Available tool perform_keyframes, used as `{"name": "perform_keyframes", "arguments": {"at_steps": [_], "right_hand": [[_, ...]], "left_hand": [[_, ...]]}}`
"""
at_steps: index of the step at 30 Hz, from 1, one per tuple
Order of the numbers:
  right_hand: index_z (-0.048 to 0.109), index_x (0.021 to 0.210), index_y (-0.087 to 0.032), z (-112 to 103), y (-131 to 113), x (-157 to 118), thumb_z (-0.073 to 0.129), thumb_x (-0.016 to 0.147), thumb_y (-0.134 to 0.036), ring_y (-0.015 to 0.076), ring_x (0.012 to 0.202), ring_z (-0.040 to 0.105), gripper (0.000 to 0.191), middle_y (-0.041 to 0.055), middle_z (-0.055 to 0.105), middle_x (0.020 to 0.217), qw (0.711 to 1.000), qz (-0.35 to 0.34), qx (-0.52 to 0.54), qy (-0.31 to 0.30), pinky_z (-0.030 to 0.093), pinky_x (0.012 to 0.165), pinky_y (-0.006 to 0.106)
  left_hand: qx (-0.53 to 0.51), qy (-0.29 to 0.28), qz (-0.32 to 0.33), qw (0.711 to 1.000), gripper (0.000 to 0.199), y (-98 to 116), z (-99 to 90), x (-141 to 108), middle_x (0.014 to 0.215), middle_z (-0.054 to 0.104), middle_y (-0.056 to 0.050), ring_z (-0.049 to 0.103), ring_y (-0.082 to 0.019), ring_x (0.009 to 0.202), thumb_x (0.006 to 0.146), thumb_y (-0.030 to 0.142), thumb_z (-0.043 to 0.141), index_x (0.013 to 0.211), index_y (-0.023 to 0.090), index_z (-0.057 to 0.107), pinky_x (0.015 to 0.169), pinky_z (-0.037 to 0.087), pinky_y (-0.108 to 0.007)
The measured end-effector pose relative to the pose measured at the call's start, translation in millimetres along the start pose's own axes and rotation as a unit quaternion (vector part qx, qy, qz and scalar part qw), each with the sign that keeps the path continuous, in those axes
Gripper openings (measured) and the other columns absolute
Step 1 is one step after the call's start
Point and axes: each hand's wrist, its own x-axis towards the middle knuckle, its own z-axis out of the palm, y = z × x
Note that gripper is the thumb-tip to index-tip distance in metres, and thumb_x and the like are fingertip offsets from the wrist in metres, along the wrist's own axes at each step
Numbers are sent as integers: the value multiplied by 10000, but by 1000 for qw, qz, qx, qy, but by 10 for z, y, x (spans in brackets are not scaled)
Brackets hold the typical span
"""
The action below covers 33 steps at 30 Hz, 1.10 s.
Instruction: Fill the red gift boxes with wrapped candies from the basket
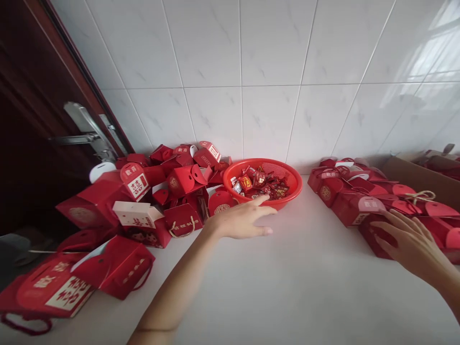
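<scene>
My left hand [242, 219] is stretched out over the white surface, fingers spread and holding nothing. Just beyond its fingertips stands a red plastic basket [298, 187] with wrapped candies [260, 181] inside. To the right, my right hand [408, 239] lies against a red gift box [375, 235] at the near end of a packed group, its fingers extended and apart. Whether its fingertips press on the box I cannot tell. Closest to my left wrist is a dark red gift box [184, 218] with a rope handle, part of the left pile.
Several red gift boxes [104, 191] are heaped at the left, some with open flaps. A cardboard box [413, 175] stands at the far right. White wall tiles [271, 110] rise behind, and a dark door with a metal handle [89, 136] is at the left.
</scene>
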Motion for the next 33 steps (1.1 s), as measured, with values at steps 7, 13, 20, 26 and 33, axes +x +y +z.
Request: {"name": "perform_keyframes", "arguments": {"at_steps": [7,13,20,26,33], "right_hand": [[667,1082,-280,-111,-817,379,477,943,-417,355,1130,655,272,116,656,1293,993,-40,109,-7,568,881,529],[669,1093,-281,38,-1563,645,504,954,-306,260,1090,691,218,88,657,1312,962,-75,255,-64,591,883,411],[679,1084,-283,181,-2126,759,516,927,-246,282,1121,676,229,102,662,1287,904,-90,401,-122,586,892,444],[635,1150,-276,262,-2193,676,530,935,-301,276,1041,698,240,112,676,1213,862,-18,486,-140,586,882,455],[524,1317,-308,169,-2129,707,568,921,-531,279,1085,672,457,113,626,1317,709,116,682,-136,562,921,462]], "left_hand": [[40,384,-46,921,338,-445,-581,-379,1365,607,-70,547,-254,1284,896,374,552,1172,224,677,1134,389,-404],[127,241,-360,892,885,-904,-886,-521,1621,236,-176,183,-405,1501,667,230,752,1480,228,403,1172,271,-571],[132,230,-384,884,924,-1009,-672,-557,1567,260,-223,250,-438,1467,682,161,682,1522,217,301,1133,277,-630],[83,365,-266,888,814,-800,-753,-699,1490,390,-146,397,-365,1395,750,368,682,1486,230,361,1146,347,-505],[-118,229,55,965,792,-187,-469,-558,1486,462,-92,511,-309,1314,697,468,792,1370,267,427,1087,447,-394]]}}
